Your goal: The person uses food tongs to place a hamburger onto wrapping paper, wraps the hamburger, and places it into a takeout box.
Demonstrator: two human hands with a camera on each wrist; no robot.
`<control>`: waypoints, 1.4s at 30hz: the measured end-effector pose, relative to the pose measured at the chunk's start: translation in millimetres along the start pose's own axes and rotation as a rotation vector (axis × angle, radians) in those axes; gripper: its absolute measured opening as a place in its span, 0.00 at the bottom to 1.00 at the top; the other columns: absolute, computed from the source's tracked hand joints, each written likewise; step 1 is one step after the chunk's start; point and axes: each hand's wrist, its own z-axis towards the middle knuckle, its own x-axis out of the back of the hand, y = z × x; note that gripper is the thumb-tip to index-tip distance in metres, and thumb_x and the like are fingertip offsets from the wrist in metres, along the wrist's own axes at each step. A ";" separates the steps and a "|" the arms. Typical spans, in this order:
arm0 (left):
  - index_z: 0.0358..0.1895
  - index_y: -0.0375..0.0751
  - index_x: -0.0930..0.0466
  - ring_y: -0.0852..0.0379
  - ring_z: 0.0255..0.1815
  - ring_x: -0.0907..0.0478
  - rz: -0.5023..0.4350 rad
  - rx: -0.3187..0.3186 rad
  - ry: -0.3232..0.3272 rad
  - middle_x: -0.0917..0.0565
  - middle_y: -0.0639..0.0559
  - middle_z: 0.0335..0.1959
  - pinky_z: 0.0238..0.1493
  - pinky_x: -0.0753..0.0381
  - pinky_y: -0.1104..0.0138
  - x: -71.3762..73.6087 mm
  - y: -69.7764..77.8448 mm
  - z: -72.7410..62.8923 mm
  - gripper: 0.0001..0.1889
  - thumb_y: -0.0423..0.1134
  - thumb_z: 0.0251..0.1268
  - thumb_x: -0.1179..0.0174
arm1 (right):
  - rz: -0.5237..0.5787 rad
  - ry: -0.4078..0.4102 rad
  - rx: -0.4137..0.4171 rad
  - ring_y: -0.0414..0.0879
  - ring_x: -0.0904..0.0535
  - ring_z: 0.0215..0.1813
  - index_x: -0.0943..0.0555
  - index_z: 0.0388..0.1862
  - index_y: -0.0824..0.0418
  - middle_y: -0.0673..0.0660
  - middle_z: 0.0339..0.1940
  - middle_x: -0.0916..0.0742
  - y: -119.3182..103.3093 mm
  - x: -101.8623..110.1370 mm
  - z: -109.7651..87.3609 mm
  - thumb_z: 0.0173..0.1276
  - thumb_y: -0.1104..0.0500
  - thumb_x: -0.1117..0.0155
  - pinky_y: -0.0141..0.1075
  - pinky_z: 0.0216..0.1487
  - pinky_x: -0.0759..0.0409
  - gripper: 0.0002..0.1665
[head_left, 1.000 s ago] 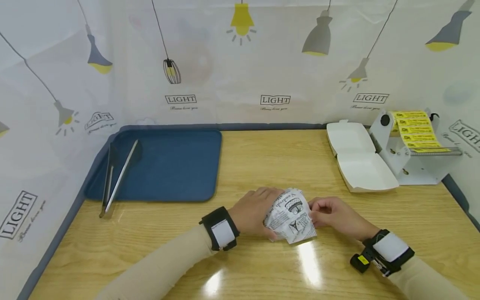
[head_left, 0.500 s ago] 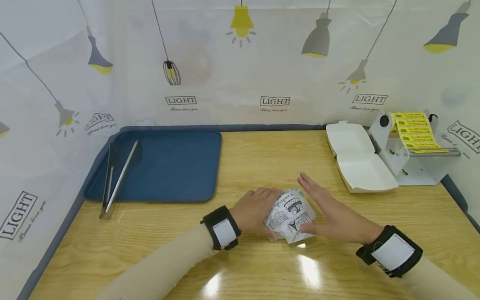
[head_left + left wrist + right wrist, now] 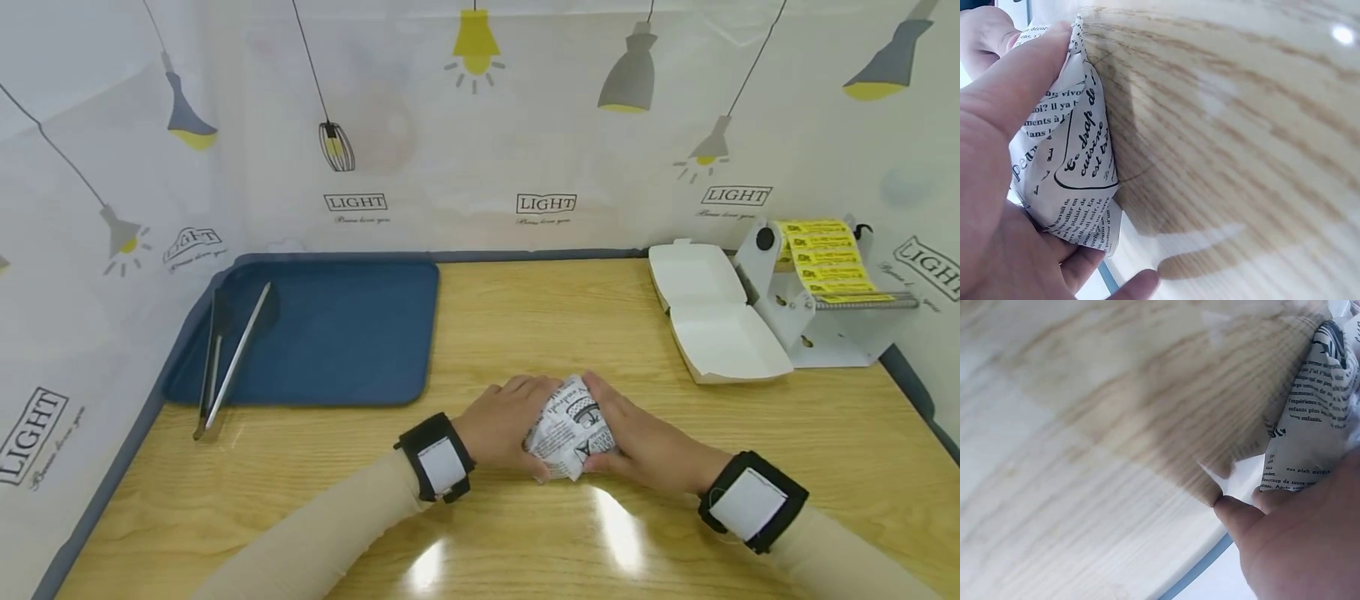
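A round parcel wrapped in white newsprint-patterned paper (image 3: 572, 429) sits on the wooden table (image 3: 540, 325), near the front middle. My left hand (image 3: 501, 423) grips its left side, thumb toward me and fingers around the back. From the other side my right hand (image 3: 651, 443) clasps it the same way, thumb at the near edge. In the left wrist view, folded flaps of the printed paper (image 3: 1088, 147) lie under the thumb. The right wrist view shows the paper's side (image 3: 1307, 425) against the hand. What the paper encloses is hidden.
A blue tray (image 3: 352, 333) lies at the back left, with metal tongs (image 3: 238, 354) leaning over its left part. At the back right are an open white clamshell box (image 3: 727, 342) and a dispenser (image 3: 832, 337) with a roll of yellow labels (image 3: 828, 258).
My right hand let go of the paper's right edge, opened out above it, then closed in on the parcel's right side. The left hand keeps its grip; the paper's right edge is now tucked in.
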 end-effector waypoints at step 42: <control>0.80 0.42 0.46 0.48 0.76 0.38 0.070 0.044 0.001 0.34 0.47 0.77 0.72 0.33 0.52 1.0 -0.3 0.5 0.60 0.61 0.47 0.21 | 0.955 1.165 -0.824 0.35 0.22 0.25 0.28 0.65 0.50 0.41 0.28 0.18 132.6 121.7 -83.7 0.85 0.51 0.58 0.25 0.22 0.23 0.17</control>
